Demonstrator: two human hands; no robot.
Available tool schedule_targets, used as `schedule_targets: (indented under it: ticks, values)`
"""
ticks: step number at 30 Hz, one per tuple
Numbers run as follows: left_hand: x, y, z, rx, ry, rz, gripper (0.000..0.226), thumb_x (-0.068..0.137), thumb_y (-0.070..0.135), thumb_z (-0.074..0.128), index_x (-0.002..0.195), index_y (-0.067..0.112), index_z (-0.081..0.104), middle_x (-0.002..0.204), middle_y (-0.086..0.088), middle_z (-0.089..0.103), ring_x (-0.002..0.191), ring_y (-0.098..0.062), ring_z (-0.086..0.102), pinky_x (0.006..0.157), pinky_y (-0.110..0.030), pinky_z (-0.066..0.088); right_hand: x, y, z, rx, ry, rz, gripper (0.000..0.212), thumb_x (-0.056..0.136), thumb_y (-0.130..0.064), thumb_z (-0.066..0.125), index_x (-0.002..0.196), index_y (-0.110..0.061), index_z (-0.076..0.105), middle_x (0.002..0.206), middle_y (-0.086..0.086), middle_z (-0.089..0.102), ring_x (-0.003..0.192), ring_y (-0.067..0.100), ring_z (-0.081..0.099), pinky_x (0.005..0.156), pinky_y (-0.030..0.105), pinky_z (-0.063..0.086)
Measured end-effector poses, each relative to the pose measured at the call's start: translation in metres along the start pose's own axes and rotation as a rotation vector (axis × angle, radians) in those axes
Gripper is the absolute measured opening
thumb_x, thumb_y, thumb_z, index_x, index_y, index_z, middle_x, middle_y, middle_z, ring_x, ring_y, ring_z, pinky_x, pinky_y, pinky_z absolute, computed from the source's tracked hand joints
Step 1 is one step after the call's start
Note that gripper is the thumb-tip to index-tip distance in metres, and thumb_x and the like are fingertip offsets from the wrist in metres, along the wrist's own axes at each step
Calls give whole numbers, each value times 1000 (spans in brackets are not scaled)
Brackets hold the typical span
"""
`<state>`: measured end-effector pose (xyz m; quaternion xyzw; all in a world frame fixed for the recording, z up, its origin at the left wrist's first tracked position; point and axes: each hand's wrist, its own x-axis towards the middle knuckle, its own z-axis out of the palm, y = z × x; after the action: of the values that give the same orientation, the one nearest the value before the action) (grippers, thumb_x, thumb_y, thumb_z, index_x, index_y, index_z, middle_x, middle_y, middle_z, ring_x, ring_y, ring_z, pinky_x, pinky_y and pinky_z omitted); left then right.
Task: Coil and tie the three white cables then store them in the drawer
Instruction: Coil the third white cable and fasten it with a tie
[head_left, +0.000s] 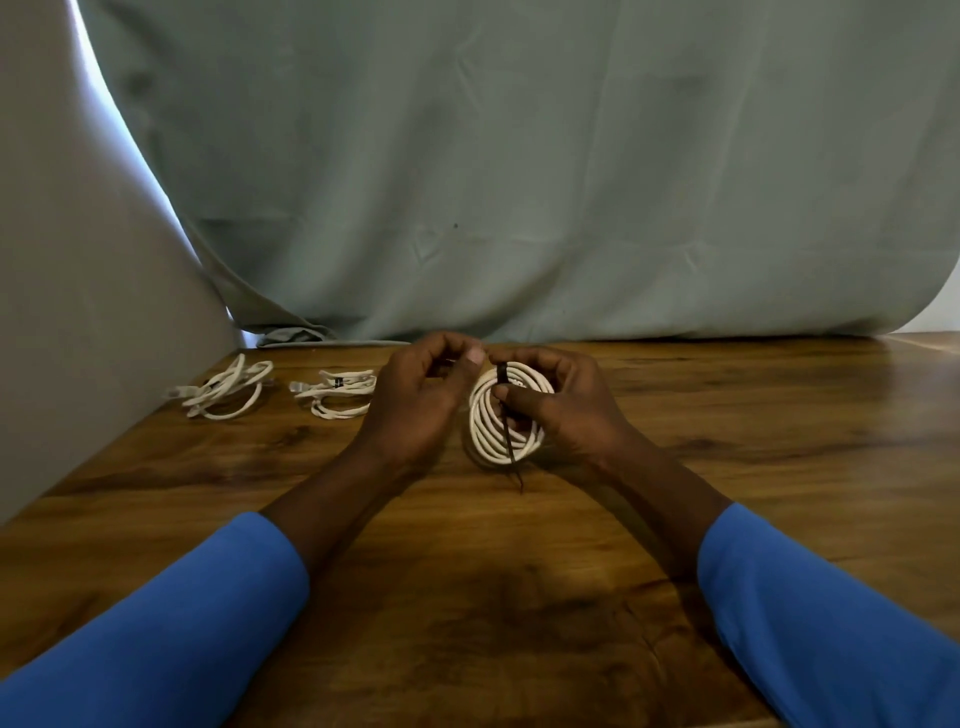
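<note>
The third coil stands between the two hands, roughly midway along the table and nearer its far edge than its near one. It is held up on edge, its open ring facing the wearer. A black tie crosses the coil from top to bottom, its loose tail hanging down past the lower rim toward the table top.

The right hand is closed around the right side of the coil, thumb and forefinger pinching the tie near the middle of the ring. The left hand is closed at the coil's upper left, fingertips meeting at the top of the tie; whether it grips the tie's head or only steadies the cable cannot be told, as the fingers hide it.

The tie's long axis runs up and down, so tightening appears to call for a pull along that line, and the right hand is better placed.

Two other coils lie flat near the table's far left corner, each apparently bound. No drawer is in view.
</note>
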<state>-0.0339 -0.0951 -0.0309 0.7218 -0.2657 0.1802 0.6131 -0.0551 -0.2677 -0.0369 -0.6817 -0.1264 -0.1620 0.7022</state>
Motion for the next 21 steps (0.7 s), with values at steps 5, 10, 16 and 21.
schedule_targets:
  ticks: [5, 10, 16, 21]
  values:
    - [0, -10, -4, -76, -278, -142, 31, 88, 3, 79, 117, 12, 72, 107, -9, 78, 97, -25, 76, 83, -37, 62, 0, 0, -1, -228, -50, -103, 33, 88, 6, 74, 118, -7, 73, 103, 8, 79, 93, 19, 76, 75, 29, 62]
    - [1, -1, -8, -119, -335, -261, 19, 94, 5, 72, 112, -1, 72, 100, -22, 76, 83, -27, 76, 68, -36, 62, -1, -1, 0, -434, -26, -194, 26, 87, -4, 77, 110, -16, 75, 99, -4, 78, 91, 10, 75, 79, 29, 61]
    - [1, 0, -14, -323, -360, -564, 31, 107, 23, 51, 120, 2, 70, 106, -18, 76, 87, -29, 74, 84, -49, 62, -8, -2, 3, -405, -15, -202, 25, 83, 5, 74, 99, -14, 76, 89, -2, 78, 81, 10, 74, 70, 25, 58]
    - [5, -8, -22, -447, -418, -634, 26, 100, 10, 59, 120, 1, 72, 113, -22, 74, 96, -30, 72, 87, -45, 61, -10, 2, 8, -209, 1, -131, 24, 82, 11, 74, 97, -8, 76, 87, 8, 78, 73, 18, 73, 65, 32, 58]
